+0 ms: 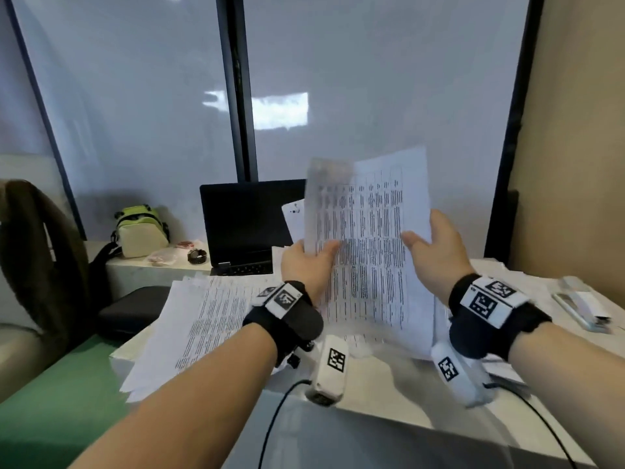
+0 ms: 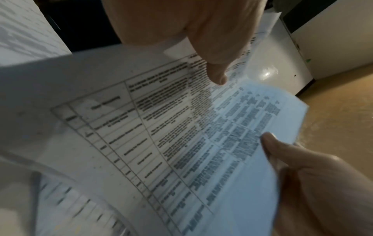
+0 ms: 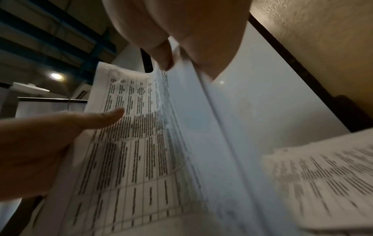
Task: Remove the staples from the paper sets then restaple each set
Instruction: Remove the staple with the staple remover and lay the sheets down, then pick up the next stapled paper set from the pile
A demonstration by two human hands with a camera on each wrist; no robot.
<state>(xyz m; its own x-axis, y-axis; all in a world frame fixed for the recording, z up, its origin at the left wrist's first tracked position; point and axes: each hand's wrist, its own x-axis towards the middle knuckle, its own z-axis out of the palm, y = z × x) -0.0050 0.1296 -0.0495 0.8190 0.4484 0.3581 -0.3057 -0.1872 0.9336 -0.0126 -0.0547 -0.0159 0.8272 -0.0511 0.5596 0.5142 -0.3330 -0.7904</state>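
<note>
Two hands: raised above the desk (image 1: 389,406).
Left hand (image 1: 306,265): pinches paper set (image 1: 368,252).
Right hand (image 1: 436,252): pinches its right edge.

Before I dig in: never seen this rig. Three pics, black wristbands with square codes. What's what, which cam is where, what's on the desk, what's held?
No robot here: a person works bare-handed, with a camera strapped to each wrist and one on the head.

The head view looks down over both arms. The left hand and right hand hold one printed paper set upright between them, thumbs on the front page. The two wrist views look along each hand at that same table-printed page, blurred.

On the white desk lie more printed sheets, and a stapler at the right. Behind stand an open dark laptop and a green bag.

No staple is discernible.
</note>
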